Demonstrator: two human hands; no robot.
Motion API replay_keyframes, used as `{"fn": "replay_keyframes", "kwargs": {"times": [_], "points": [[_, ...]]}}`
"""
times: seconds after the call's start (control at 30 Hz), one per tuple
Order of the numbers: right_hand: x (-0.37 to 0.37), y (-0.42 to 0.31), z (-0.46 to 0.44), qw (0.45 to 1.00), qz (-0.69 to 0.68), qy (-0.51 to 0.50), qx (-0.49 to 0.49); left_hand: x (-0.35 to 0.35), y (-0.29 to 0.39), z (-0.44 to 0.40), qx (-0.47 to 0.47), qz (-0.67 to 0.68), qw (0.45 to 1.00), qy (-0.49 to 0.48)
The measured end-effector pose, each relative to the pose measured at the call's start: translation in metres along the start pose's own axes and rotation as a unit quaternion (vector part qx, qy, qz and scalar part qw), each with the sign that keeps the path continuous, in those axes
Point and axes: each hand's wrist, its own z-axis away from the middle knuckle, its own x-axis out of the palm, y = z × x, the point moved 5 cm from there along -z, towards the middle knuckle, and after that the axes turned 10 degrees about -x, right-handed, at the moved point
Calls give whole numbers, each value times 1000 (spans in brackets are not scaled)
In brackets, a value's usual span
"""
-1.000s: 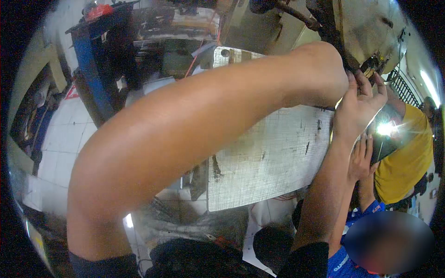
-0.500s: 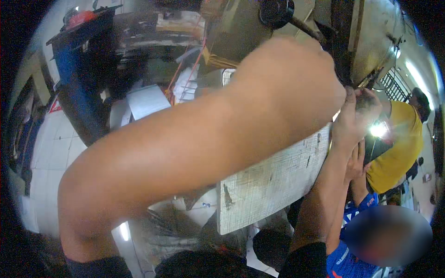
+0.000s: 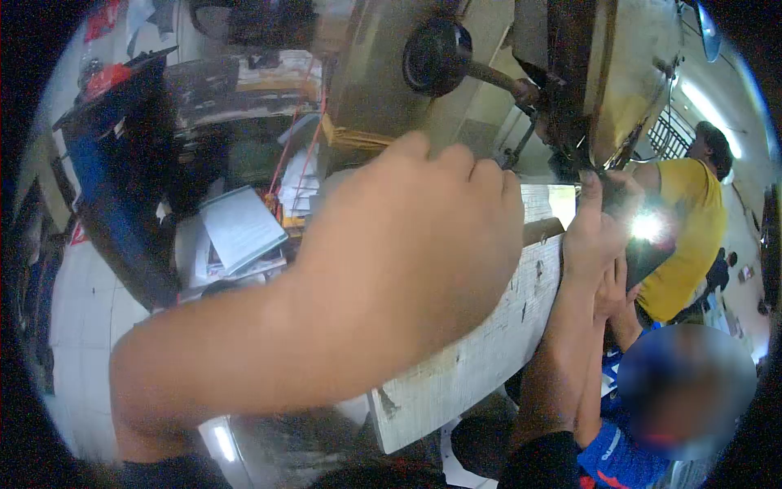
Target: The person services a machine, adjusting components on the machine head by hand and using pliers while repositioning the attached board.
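Observation:
My left hand (image 3: pixel 415 236) fills the middle of the view, its back toward me and knuckles bent over. Its fingertips are hidden, so what they hold, if anything, does not show. My right hand (image 3: pixel 595 236) is raised at the lower end of a beige and dark machine (image 3: pixel 639 90), thumb and fingers pinched close together there. Whatever lies between them is too small to make out. Below both hands is a worn, pale board (image 3: pixel 464 387). A dark round knob on a rod (image 3: pixel 436 57) juts from the machine above my left hand.
At the right, a person in blue (image 3: pixel 623 452) reaches a hand (image 3: pixel 609 293) close to my right wrist, beside a bright light (image 3: pixel 649 226) on a dark device. Another person in a yellow shirt (image 3: pixel 688 228) is behind. Papers (image 3: pixel 243 228) lie at left.
My left hand has moved left and down, away from the machine, uncovering the rod and part of the board. My right hand stays at the machine, and the view has shifted slightly.

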Motion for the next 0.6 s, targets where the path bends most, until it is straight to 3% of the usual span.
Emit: {"fn": "replay_keyframes", "kwargs": {"times": [0.17, 0.23, 0.3, 0.43, 0.53, 0.6], "points": [[2, -10, 2, 995, 88, -20, -46, -5, -5, 10, -17, 29, 999, -2], [6, -11, 8, 997, -67, 15, 19, -6, -8, 15, -7, 50, 998, 35], [1, -3, 6, 1000, -1, 9, -4, -4, -4, 7, 7, 70, 994, 79], [3, 9, 12, 999, 8, 17, 36, -4, -7, 3, -8, 49, 999, 6], [-2, 3, 8, 999, 36, 11, 31, -5, -2, 3, -5, 48, 999, 6], [0, 0, 6, 1000, -16, 18, 4, -6, 0, 2, -9, 41, 999, 18]]}}
